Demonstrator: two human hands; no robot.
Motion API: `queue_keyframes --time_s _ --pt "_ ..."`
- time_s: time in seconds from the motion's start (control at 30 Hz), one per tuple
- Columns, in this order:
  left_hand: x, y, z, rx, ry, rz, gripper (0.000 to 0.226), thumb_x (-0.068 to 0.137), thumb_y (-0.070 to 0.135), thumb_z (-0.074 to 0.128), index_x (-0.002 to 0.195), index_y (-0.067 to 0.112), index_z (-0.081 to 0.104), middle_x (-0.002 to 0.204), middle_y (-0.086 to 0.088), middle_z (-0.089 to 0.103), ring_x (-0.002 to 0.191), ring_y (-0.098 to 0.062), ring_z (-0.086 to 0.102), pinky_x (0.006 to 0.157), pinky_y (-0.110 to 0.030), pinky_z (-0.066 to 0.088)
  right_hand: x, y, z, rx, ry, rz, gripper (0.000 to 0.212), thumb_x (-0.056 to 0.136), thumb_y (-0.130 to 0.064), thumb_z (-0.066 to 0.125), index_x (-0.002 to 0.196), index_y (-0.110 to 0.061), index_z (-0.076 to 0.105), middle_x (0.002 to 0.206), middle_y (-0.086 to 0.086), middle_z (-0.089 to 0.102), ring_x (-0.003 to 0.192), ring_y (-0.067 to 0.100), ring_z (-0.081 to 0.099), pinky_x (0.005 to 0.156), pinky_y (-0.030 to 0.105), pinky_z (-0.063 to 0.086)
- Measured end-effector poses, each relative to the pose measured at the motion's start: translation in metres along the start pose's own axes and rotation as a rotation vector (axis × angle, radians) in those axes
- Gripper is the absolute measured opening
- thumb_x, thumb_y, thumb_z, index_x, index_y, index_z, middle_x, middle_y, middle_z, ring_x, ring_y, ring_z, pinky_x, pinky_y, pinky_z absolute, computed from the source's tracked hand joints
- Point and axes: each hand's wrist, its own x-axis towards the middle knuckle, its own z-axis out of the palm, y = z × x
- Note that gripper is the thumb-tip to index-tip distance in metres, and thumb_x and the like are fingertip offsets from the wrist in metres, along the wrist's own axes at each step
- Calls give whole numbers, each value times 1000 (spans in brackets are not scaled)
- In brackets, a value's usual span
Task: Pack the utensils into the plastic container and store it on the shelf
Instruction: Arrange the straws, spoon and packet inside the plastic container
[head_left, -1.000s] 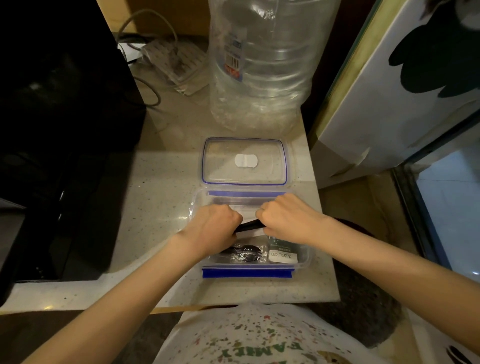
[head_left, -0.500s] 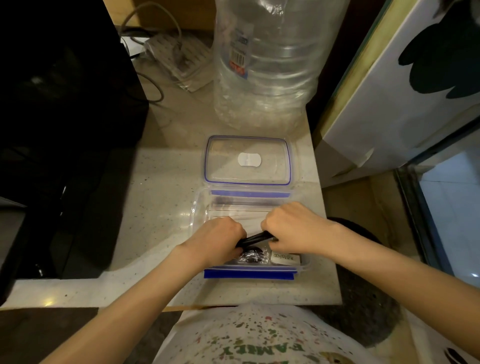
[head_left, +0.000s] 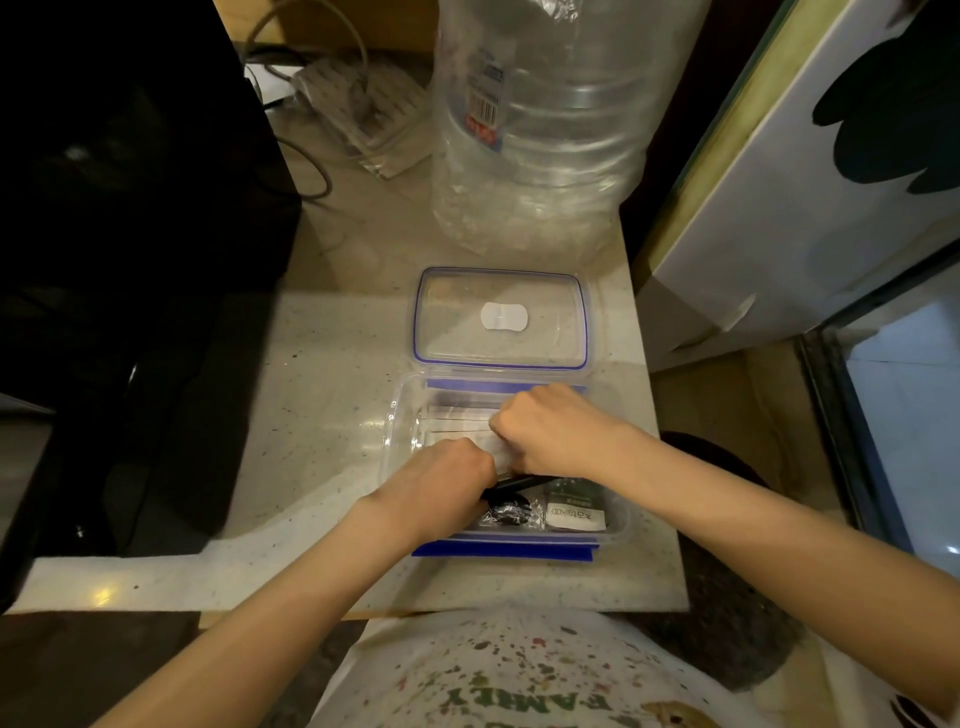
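Note:
A clear plastic container (head_left: 400, 431) with blue clips stands open on the pale counter, and both my fists are inside it. Its clear lid (head_left: 457, 296), edged in blue with a white patch, lies flat just behind it. My left hand (head_left: 441, 488) is closed around the end of a thin black utensil (head_left: 519, 483). My right hand (head_left: 556, 431) is closed further back, over white wrapped items (head_left: 457, 415); what it grips is hidden. Near the front wall lie a black wrapped piece (head_left: 506, 514) and a labelled sachet (head_left: 576, 517).
A big clear water bottle (head_left: 535, 130) stands behind the lid. A black appliance (head_left: 119, 234) fills the left side. A power strip with cables (head_left: 358, 114) lies at the back. A white cabinet (head_left: 810, 208) rises on the right, past the counter (head_left: 311, 405) edge.
My right hand has moved from the utensil toward the back of the container. My left hand stays closed on the black utensil near the front.

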Motion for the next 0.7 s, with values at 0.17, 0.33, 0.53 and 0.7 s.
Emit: queue_keyframes --time_s 0.17,0.33,0.53,0.7 --pt "1 2 -2 13 -14 -8 18 88 12 51 89 3 67 90 -19 67 84 -33 62 64 -36 43 0 1 2 -25 -26 -9 12 83 -6 56 93 -5 63 96 13 65 82 30 62 57 34 33" --pt "0 3 -3 5 -7 5 19 87 10 50 87 0 67 90 -20 67 82 -32 60 63 -34 38 3 1 7 -68 181 24 29 46 11 78 68 0 62 63 15 64 48 31 62 42 25 27" --pt "0 1 -4 -50 -4 -6 18 85 11 53 83 1 68 83 -20 67 68 -27 50 60 -33 39 6 -1 20 59 260 85 44 31 15 82 63 -1 58 45 13 55 27 29 50 29 23 32" --pt "0 1 -5 19 -17 16 19 87 10 50 85 0 66 87 -20 67 70 -27 53 61 -35 41 4 -1 13 33 153 65 16 81 12 52 94 4 59 98 21 57 72 36 62 54 35 34"
